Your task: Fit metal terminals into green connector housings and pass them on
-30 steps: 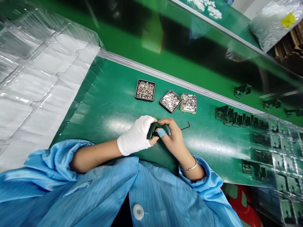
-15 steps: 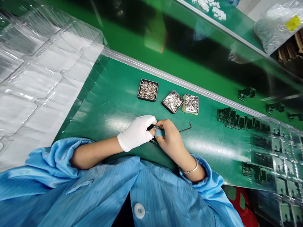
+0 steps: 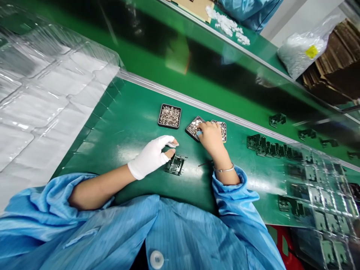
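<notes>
My left hand [image 3: 152, 155], in a white glove with bare thumb and fingertip, is open beside a small dark part [image 3: 176, 165] that lies on the green table. Nothing shows between its thumb and fingers. My right hand [image 3: 210, 137] reaches over the middle black tray of small metal pieces [image 3: 193, 128], its fingertips down at the pieces; whether they pinch one is hidden. It also partly covers the right tray [image 3: 224, 131]. Another black tray of small metal pieces [image 3: 170, 116] stands to the left. A thin dark tool [image 3: 203, 164] shows partly beside my right wrist.
Clear plastic trays [image 3: 53, 86] cover the left side. Dark assembled parts [image 3: 270, 147] stand in a row at the right, near more clear trays [image 3: 320, 195] holding parts. A metal-edged ledge [image 3: 180, 99] runs behind the small trays. A bag [image 3: 303, 48] lies beyond.
My right hand has left my left hand and moved up and right to the metal pieces. My left hand has opened, and the dark part is now visible on the table. The camera view has shifted.
</notes>
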Tool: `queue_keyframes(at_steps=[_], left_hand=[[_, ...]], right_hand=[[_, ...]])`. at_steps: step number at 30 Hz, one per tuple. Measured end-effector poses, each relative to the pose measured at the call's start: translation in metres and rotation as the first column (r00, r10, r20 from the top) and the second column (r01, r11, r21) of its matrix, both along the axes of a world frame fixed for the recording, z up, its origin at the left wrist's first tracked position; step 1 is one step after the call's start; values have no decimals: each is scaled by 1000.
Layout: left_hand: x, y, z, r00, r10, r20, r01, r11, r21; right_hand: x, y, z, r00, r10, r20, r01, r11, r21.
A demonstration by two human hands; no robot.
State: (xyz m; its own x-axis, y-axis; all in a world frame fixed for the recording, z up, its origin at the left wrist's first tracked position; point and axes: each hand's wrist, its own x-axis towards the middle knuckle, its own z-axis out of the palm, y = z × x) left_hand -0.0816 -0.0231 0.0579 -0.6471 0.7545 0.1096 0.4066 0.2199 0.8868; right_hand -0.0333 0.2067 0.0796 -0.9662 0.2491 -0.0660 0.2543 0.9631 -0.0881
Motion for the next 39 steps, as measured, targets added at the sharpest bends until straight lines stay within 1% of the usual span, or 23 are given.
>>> queue_keyframes(at_steps=[3, 7, 10, 12, 13, 14, 15, 16, 18, 19, 20, 21, 23, 25, 26, 27, 29, 30, 31, 33, 35, 37, 39], left_hand=[[-1, 1, -2, 1000, 4, -20, -4, 1000, -12], [-1, 0, 2, 999, 18, -37, -18, 1000, -4], [-2, -2, 6, 998, 48, -52, -48, 999, 6], [-3, -3, 9, 994, 82, -69, -81, 997, 13], [-3, -3, 11, 992, 103, -75, -102, 995, 20], [-2, -4, 13, 989, 123, -77, -121, 992, 29], [-2, -4, 15, 988, 139, -66, -136, 990, 41], [-1, -4, 16, 989, 146, -37, -144, 988, 55], [1, -4, 18, 988, 122, 92, -131, 987, 94], [3, -3, 18, 978, 95, 186, -119, 985, 123], [4, -3, 18, 956, 64, 287, -113, 981, 159], [5, -2, 17, 924, 31, 381, -113, 974, 195], [7, -2, 17, 864, -25, 502, -120, 960, 255], [8, -2, 17, 845, -58, 531, -108, 955, 278], [8, -2, 17, 851, -62, 522, -97, 957, 272], [8, -3, 18, 866, -53, 497, -88, 963, 256], [7, -6, 20, 920, -3, 392, -82, 977, 199], [6, -8, 22, 951, 18, 309, -71, 984, 164], [5, -9, 22, 978, 17, 209, -46, 990, 133], [3, -11, 23, 998, -61, -7, 61, 994, 88], [3, -13, 23, 962, -190, -195, 202, 978, 47], [3, -13, 21, 898, -281, -338, 306, 952, 21], [5, -13, 19, 866, -277, -417, 321, 946, 38]], right_hand=[[0, -6, -5, 1000, 0, -6, 0, 999, 32], [7, 0, -4, 997, -26, -73, 23, 999, -36], [9, 8, -3, 985, -77, -156, 55, 989, -140], [12, 8, -2, 961, -117, -249, 50, 964, -261], [13, 5, 1, 946, -129, -296, 20, 938, -345], [16, 0, 4, 933, -130, -335, -32, 898, -438], [18, -6, 8, 925, -118, -361, -100, 841, -532], [22, -15, 13, 925, -90, -369, -173, 766, -619], [28, -34, 22, 934, 7, -358, -290, 603, -743], [32, -44, 26, 935, 51, -351, -322, 536, -780], [34, -53, 28, 935, 80, -347, -340, 485, -806], [36, -62, 29, 934, 88, -346, -347, 448, -824], [39, -75, 26, 937, 33, -349, -334, 387, -859], [41, -83, 22, 944, -49, -327, -294, 331, -897], [41, -85, 20, 948, -80, -309, -269, 318, -909], [42, -86, 18, 950, -103, -294, -248, 322, -914], [45, -85, 19, 952, -110, -287, -229, 367, -902], [47, -83, 21, 953, -100, -288, -228, 391, -892], [49, -81, 23, 956, -81, -283, -228, 405, -885], [53, -77, 28, 969, -16, -245, -218, 400, -890], [59, -73, 33, 980, 73, -186, -199, 384, -902], [65, -70, 35, 973, 162, -164, -215, 382, -899], [71, -66, 33, 963, 193, -189, -253, 399, -881]])
